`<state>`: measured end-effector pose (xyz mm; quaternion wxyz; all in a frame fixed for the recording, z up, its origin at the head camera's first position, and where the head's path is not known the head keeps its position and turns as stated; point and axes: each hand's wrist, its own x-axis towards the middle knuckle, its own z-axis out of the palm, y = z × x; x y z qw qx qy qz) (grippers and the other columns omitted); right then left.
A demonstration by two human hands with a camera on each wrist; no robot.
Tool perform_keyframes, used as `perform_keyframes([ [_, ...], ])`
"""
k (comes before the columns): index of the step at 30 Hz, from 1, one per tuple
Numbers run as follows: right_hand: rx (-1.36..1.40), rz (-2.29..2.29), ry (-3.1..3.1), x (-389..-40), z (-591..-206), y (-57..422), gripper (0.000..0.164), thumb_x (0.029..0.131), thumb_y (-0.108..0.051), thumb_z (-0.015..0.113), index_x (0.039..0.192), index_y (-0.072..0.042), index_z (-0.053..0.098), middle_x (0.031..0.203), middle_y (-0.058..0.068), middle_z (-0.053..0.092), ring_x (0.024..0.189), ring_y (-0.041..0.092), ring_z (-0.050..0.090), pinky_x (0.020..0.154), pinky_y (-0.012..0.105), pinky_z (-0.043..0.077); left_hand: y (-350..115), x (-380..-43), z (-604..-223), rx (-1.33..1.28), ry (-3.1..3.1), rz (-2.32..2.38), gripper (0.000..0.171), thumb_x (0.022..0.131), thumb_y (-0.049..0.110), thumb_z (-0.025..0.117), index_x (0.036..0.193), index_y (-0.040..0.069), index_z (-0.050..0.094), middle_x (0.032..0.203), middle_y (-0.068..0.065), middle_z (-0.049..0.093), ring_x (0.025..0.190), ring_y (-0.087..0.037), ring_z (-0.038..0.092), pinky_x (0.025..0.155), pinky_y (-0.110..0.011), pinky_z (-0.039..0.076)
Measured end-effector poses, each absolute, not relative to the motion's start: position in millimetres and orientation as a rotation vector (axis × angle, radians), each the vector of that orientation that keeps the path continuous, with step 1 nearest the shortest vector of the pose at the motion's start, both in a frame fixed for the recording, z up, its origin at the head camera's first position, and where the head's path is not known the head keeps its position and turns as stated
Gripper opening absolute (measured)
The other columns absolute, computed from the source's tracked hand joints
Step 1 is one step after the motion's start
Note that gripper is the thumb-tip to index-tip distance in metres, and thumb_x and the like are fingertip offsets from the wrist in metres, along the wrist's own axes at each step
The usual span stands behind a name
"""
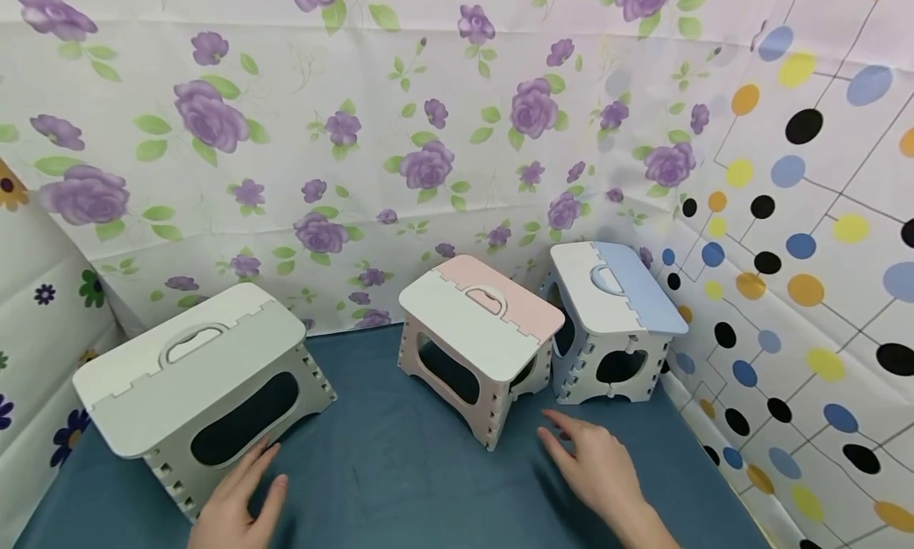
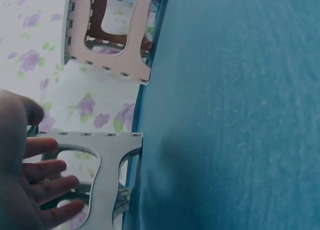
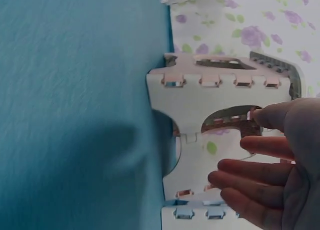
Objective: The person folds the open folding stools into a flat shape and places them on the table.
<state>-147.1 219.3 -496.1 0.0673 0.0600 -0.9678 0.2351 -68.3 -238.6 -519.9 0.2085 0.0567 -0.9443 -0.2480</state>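
Fingers (image 2: 54, 189) spread, left hand (image 1: 232, 505), right hand (image 1: 600, 470), near stools (image 1: 464, 319)

Pastel two-tones among purple florals and bright dots
White-and-grey stool (image 1: 203, 382) at left, white-and-pink stool (image 1: 474, 327) at centre, white-and-blue stool (image 1: 614, 311) at centre right; teal-blue table (image 1: 400, 485); purple roses, green leaves on the white back sheet (image 1: 286, 136); black, blue, yellow, orange dots on the right sheet (image 1: 821, 216).

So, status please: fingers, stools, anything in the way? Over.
Left fingers empty, near gray stool. Right fingers empty, near pink stool. All three stools unfolded. Blue stool close beside pink one; nothing visibly blocking.
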Motion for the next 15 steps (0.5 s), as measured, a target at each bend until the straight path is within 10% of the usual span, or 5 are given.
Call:
perform_keyframes([
  [7,0.255,0.871,-2.722,-142,-490,204,0.02,0.104,-0.033,0.076,0.123,-0.03,0.081,0.099,-0.017,0.077,0.079,-0.004,0.068,0.068,0.027,0.058,-242,-56,-504,0.409,-2.206,-0.956,0.013,0.103,0.007,0.071,0.105,0.004,0.084,0.105,-0.008,0.08,0.089,0.007,0.065,0.073,-0.003,0.045],
  [15,0.357,1.255,-2.713,-139,-486,184,0.017,0.106,-0.029,0.073,0.12,-0.025,0.082,0.095,-0.016,0.077,0.073,0.002,0.067,0.065,0.026,0.056,-255,-33,-494,0.582,-1.94,-1.08,0.025,0.112,0.008,0.055,0.101,-0.007,0.071,0.088,0.016,0.058,0.075,0.001,0.055,0.071,-0.006,0.045],
])
